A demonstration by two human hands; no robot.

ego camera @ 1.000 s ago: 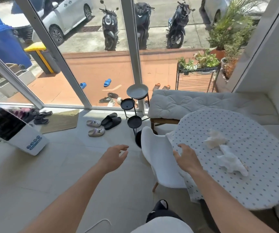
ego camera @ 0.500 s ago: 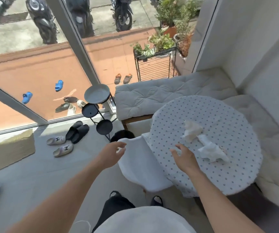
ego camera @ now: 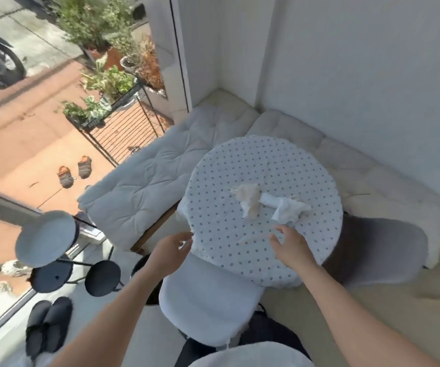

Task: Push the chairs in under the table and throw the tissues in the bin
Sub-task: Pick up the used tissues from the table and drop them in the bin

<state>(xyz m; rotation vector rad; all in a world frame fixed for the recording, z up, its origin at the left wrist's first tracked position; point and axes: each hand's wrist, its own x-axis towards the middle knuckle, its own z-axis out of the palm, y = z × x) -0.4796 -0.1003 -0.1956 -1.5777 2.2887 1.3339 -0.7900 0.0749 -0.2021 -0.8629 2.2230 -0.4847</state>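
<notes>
A round table (ego camera: 240, 170) with a dotted white cloth holds two crumpled white tissues, one (ego camera: 248, 198) near the middle and one (ego camera: 289, 207) to its right. A white chair (ego camera: 208, 298) sits tucked against the table's near edge, directly below me. A grey chair (ego camera: 380, 250) stands at the table's right side, partly under it. My left hand (ego camera: 171, 247) hovers open at the table's near-left rim. My right hand (ego camera: 290, 245) is open over the cloth, just short of the right tissue. No bin is in view.
Cushioned benches (ego camera: 144, 178) line the corner behind and right of the table. A black three-tier stand (ego camera: 54, 260) with round trays stands left of the white chair, with dark slippers (ego camera: 46, 327) on the floor by the glass wall.
My view has swung right and closer over the table. Both hands have moved forward from the white chair's back to the table, the right one toward the tissues.
</notes>
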